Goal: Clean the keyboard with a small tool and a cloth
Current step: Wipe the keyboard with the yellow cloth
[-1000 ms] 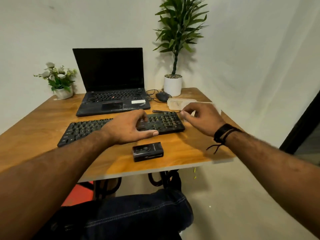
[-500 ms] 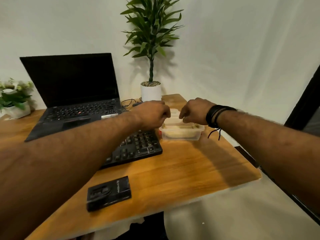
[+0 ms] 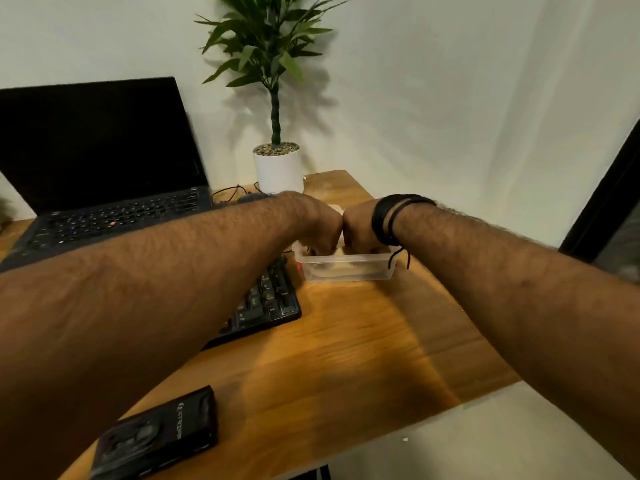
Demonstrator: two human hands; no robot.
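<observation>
Fingers of both the left hand (image 3: 317, 225) and right hand (image 3: 360, 226) curl down into the clear plastic tub (image 3: 346, 266); what they hold, if anything, is hidden. Cleaning looks not yet begun: no tool or cloth shows. A black keyboard (image 3: 268, 303) lies just left of the tub on the wooden desk (image 3: 346, 358), half hidden by the forearm

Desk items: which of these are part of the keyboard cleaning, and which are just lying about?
Part of the job:
- black keyboard
- clear plastic container, which both hands reach into: left hand, right hand

Just lying about:
- laptop
- potted plant
- small black box
- computer mouse, partly hidden
</observation>
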